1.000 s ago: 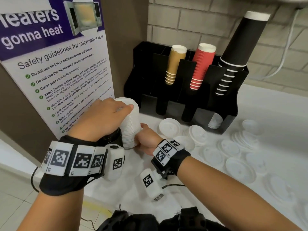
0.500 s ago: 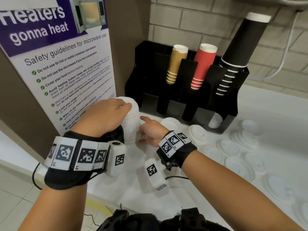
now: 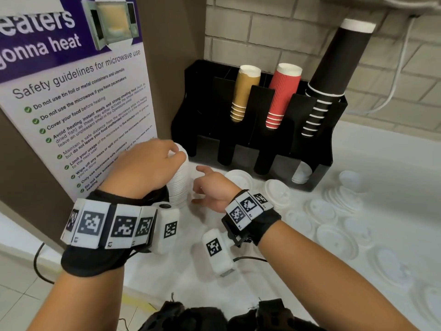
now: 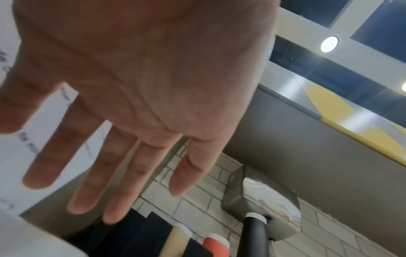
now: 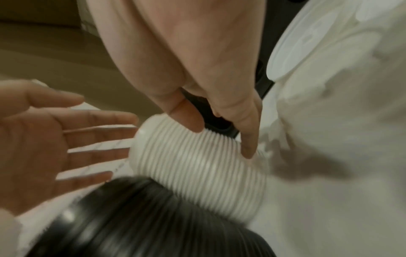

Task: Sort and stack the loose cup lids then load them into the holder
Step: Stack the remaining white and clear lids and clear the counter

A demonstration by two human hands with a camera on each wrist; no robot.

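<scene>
- White stack of lids [image 3: 178, 180] stands upright on the counter [image 3: 372, 158], close to the poster [image 3: 78, 101] and left of the black holder [image 3: 317, 161].
- Black ribbed lids sit against the white stack's near side in the right wrist view; whether they form a separate pile cannot be told.
- Left hand [image 3: 148, 166] is over the top of the stack, fingers straight and spread in the left wrist view, gripping nothing; fingertips [image 3: 177, 155] at the top rim.
- Right hand [image 3: 212, 187] is just right of the stack, fingers loosely bent; a thumb and one fingertip [image 5: 248, 149] touch the ribbed side, not wrapped round it.
- Loose white lids [image 3: 336, 237] lie scattered on the counter to the right, some in a short pile [image 3: 343, 197].
- Holder carries three cup columns: tan cups [image 3: 243, 91], red cups [image 3: 281, 96], black cups [image 3: 334, 75].
- A few white lids [image 3: 301, 174] show in the holder's lower right compartment.
</scene>
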